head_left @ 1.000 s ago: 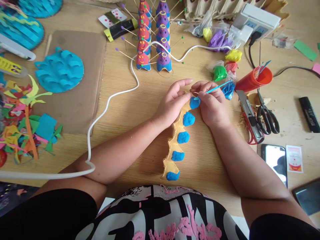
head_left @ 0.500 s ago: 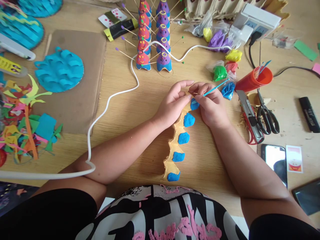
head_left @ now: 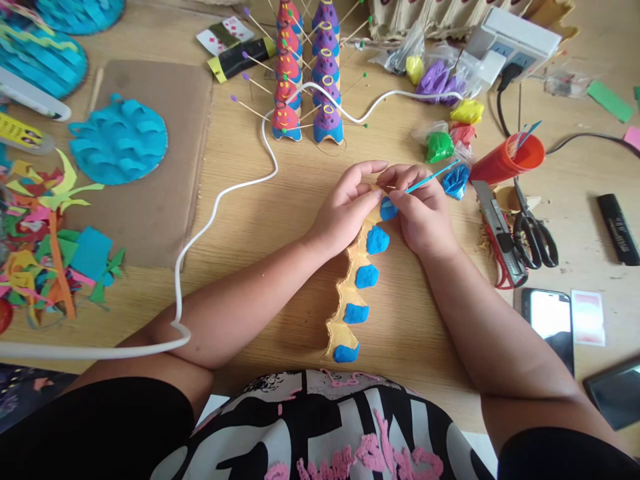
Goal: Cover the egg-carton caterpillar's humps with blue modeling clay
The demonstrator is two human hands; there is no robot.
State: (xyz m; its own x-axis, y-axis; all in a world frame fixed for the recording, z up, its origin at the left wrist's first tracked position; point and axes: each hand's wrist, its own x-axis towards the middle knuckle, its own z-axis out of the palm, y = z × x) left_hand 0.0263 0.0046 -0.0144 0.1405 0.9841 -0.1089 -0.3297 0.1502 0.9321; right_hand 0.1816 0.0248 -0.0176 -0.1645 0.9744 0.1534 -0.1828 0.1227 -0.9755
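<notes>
A tan egg-carton strip [head_left: 356,257] runs up the table in front of me, with several blue clay patches [head_left: 378,240] along its right side. My left hand [head_left: 345,210] is closed on the strip's far end, thumb near the top patch. Pinched in my right hand [head_left: 425,213] is a thin blue stick [head_left: 434,177], which slants up to the right. Its working end lies by the strip's far end, partly covered by my fingers, so I cannot tell whether it touches the clay.
Red and purple carton figures [head_left: 327,117] with sticks stand beyond my hands. A white cable [head_left: 220,197] crosses the table and my left forearm. At right are a red cup [head_left: 505,160], a cutter [head_left: 500,233], scissors [head_left: 535,233] and a phone [head_left: 550,320]. Paper scraps [head_left: 55,247] lie left.
The blue stick has shifted very slightly in my right hand. Both hands and the strip are otherwise almost still.
</notes>
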